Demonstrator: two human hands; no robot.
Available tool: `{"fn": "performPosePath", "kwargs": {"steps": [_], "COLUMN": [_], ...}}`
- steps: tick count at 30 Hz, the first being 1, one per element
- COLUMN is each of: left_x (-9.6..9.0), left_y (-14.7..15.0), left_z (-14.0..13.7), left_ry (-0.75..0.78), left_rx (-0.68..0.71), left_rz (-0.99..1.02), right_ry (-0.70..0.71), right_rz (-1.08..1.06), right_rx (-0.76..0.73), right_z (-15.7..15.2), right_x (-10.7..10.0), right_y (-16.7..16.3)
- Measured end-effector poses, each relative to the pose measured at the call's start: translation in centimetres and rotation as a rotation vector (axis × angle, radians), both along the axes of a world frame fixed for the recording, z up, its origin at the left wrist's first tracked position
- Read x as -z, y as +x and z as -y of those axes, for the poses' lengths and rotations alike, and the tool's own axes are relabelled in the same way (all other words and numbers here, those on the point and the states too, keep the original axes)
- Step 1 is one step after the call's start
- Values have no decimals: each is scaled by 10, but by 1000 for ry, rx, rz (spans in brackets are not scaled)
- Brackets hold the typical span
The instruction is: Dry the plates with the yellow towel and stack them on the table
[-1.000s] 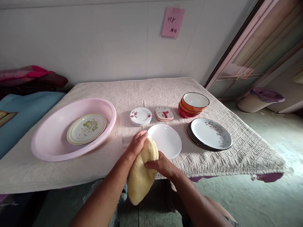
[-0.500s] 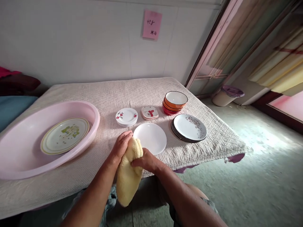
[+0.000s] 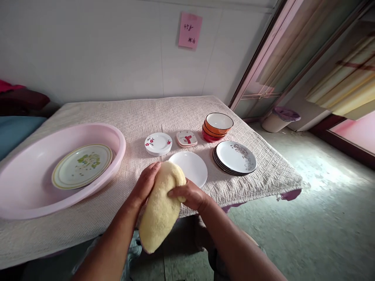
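A pale yellow towel [image 3: 161, 210], thick and fuzzy, hangs between my hands over the table's front edge. My left hand [image 3: 146, 179] presses against its left side near the top, fingers partly behind the cloth. From the right, my right hand [image 3: 189, 194] grips the towel with the thumb on its front. Whether anything is wrapped inside the towel is hidden. Just behind it lies a plain white plate [image 3: 193, 168], partly covered by the towel and my right hand. Farther back are a stack of small flowered plates [image 3: 158, 143] and square red-patterned dishes [image 3: 186, 138].
On the left, a pink basin [image 3: 117, 144] holds large plates with a green design [image 3: 84, 166]. Stacked orange and red bowls [image 3: 216, 127] stand at the back right, behind dark-rimmed plates [image 3: 236, 157]. A quilted cloth covers the table [image 3: 140, 113]. A bin [image 3: 279, 119] stands on the floor.
The towel has spread wider and its top now bulges over more of the white plate. My right hand has shifted slightly right and up; my left hand stays at the towel's side.
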State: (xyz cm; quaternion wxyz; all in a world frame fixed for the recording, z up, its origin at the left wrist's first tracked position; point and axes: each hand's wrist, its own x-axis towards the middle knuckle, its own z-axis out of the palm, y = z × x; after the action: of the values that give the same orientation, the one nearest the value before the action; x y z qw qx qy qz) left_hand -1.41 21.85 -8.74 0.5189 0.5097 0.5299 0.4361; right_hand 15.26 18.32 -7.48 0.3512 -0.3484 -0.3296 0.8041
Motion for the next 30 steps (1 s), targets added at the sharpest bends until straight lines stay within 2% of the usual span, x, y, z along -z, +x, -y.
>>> {"fn": "performPosePath", "kwargs": {"steps": [4, 7, 9, 12, 17, 23, 27, 30], "left_x": [-18, -30, -34, -32, -24, -22, -25, -24], "left_y": [-9, -12, -14, -21, -32, -33, -30, -31], "left_z": [13, 20, 20, 17, 11, 11, 13, 13], "left_ry": [-161, -234, -272, -300, -200, -29, 17, 56], "left_rx": [194, 306, 333, 249, 15, -158, -161, -120], "left_rz": [210, 250, 264, 324, 394, 339, 290, 224], "right_ry": [-25, -12, -12, -24, 5, 61, 35, 87], "right_rz": [-100, -83, -63, -50, -104, -215, -166, -108], "right_rx": [60, 80, 81, 126, 292, 253, 170, 252], "right_z": [-4, -7, -10, -15, -25, -25, -21, -24], "right_x": [-11, -14, -13, -9, -1, 11, 12, 8], "right_y": [4, 6, 6, 5, 5, -7, -18, -18]}}
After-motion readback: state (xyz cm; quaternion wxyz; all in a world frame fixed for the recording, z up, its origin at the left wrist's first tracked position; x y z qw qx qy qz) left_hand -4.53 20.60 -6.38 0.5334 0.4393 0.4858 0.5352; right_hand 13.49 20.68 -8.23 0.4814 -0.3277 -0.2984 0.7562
